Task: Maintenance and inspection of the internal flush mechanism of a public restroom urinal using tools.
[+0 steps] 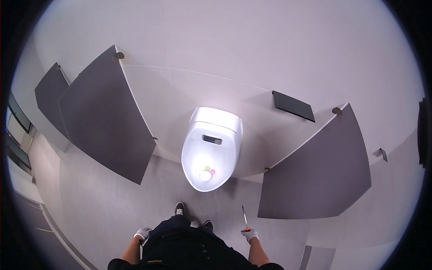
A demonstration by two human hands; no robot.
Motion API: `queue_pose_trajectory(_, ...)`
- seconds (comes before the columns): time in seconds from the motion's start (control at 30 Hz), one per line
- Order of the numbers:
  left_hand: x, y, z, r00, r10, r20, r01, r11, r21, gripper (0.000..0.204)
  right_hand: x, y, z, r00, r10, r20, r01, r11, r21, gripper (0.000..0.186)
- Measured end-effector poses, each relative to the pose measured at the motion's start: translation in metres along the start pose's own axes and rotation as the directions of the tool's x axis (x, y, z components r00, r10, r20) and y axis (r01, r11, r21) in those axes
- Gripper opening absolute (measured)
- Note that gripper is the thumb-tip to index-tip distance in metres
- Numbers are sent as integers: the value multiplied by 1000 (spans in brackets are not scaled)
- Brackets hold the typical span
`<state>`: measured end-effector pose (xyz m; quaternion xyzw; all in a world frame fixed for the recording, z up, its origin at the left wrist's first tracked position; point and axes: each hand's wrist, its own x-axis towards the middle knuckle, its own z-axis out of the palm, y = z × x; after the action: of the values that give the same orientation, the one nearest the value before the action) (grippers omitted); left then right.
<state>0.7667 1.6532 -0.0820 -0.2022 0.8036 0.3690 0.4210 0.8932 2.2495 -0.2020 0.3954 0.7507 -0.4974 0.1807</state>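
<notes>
Above grey floor (pixel 103 198), white urinal (pixel 194 150), grey partitions (pixel 103 112), handheld tool (pixel 245 219)

See blk shelf (pixel 293 106) on gry wall (pixel 234 49). Just lower R of shelf, see gry partition (pixel 317 173) w/ dk bracket (pixel 337 110); well L of shelf, see lg partition (pixel 105 114), then smlr partition (pixel 51 96) beyond. Farther R of shelf, see sm fitting (pixel 383 155), then blk unit (pixel 422 132) at view's rim.

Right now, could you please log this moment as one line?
left hand: at side, gloved | right hand: holds screwdriver, shaft forward | urinal: ahead, pink disc inside
</notes>
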Motion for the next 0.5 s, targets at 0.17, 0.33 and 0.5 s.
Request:
queue_pose_trajectory(0.17,88,-88,-17,963,148,225,-250,799,546,36,-18,-27,41,973,97,211,-91,995,-39,19)
queue_pose_trajectory(0.33,172,-140,-50,846,380,375,-532,662,528,36,-37,-30,73,929,270,253,-227,956,-189,27)
queue_pose_trajectory(0.5,166,-25,-107,956,235,174,-243,969,29,30,-24,-56,88,924,369,101,-307,872,-382,43)
